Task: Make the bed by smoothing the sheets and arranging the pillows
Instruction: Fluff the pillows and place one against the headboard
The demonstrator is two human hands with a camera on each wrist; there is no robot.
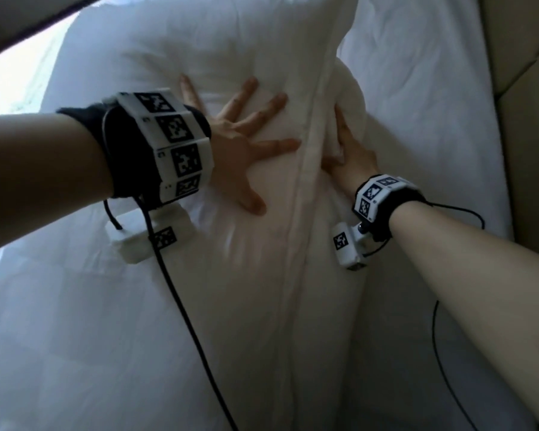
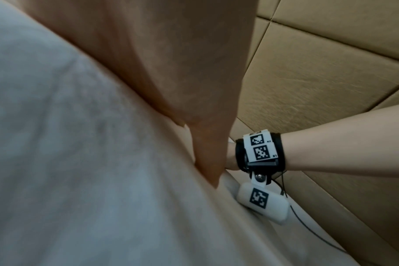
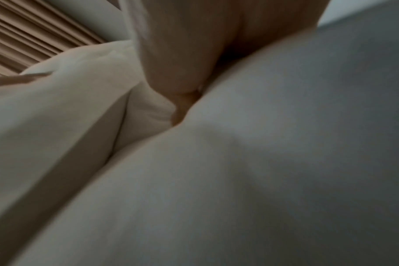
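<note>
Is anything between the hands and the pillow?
No. The left hand lies spread flat on the white pillow, touching it. The right hand touches the pillow's right edge; its fingertips are hidden in the fabric.

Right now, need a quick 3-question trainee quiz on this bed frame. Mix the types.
1. True or false: the left hand lies flat with spread fingers on the pillow.
2. Multiple choice: where is the right hand? A) lifted clear of the bed B) against the pillow's right edge, fingers pushed into the fabric C) on the headboard
3. Fill in: the bedding in view is all ___ in colour.

Key: 1 true; 2 B; 3 white.
</note>
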